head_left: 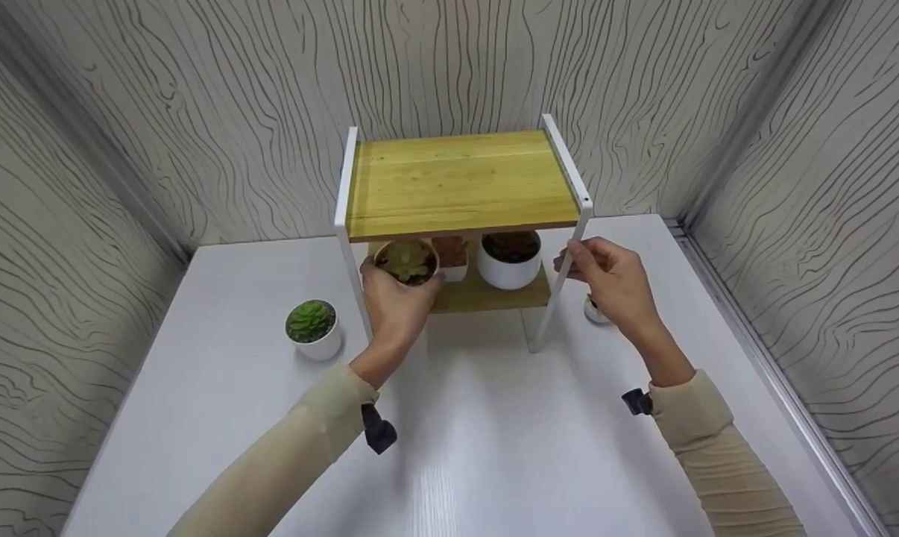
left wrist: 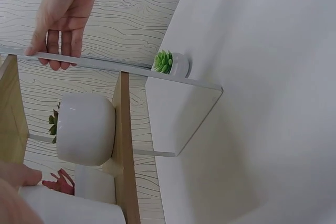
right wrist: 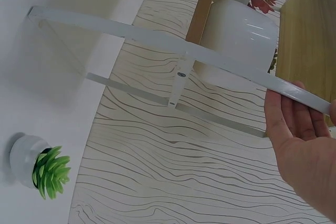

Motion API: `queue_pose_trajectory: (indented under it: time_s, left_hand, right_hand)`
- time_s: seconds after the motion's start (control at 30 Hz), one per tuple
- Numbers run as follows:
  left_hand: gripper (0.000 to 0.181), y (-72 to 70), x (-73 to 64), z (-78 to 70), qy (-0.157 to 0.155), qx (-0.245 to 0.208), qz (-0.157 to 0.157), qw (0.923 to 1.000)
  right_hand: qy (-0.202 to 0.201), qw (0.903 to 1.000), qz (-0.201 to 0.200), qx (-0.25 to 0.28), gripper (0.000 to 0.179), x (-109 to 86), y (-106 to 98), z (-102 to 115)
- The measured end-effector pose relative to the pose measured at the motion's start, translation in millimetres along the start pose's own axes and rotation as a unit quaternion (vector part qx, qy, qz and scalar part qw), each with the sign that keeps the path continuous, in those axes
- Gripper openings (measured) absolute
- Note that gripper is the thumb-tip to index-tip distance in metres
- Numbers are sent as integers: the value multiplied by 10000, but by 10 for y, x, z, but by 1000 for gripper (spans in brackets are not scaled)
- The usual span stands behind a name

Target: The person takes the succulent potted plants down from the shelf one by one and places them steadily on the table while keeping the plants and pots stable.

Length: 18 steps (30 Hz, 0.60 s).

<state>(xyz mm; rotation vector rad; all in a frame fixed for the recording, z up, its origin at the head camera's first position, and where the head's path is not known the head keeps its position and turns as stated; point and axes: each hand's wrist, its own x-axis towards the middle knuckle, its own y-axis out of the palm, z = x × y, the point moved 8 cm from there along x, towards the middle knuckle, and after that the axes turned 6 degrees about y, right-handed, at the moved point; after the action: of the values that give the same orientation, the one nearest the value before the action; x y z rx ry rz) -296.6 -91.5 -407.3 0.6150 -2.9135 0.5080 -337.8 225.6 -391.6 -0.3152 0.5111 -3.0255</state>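
Observation:
My left hand grips a white pot with a pale green succulent at the left end of the lower wooden shelf. In the left wrist view this white pot is tilted a little, its base close to the shelf board. With thumb and fingers, my right hand holds the white metal frame at the rack's right front, just below the top board. A red succulent in a white pot and a larger round white pot stand on the lower shelf.
On the white table, a green succulent in a white pot stands left of the rack. Another small potted succulent stands to the right, partly behind my right hand in the head view. Wood-patterned panels enclose the table.

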Motion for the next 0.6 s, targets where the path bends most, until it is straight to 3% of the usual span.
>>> queue_pose_trajectory:
  time_s: [0.43, 0.6]
  left_hand:
    - [100, -160, -219, -79, 808, 451, 323, 9952]
    - [93, -190, -293, -128, 1054, 427, 566, 9919]
  right_hand:
    - [79, 10000, 2, -25, 47, -2, 8, 4]
    - [104, 9999, -9, -43, 47, -14, 4, 4]
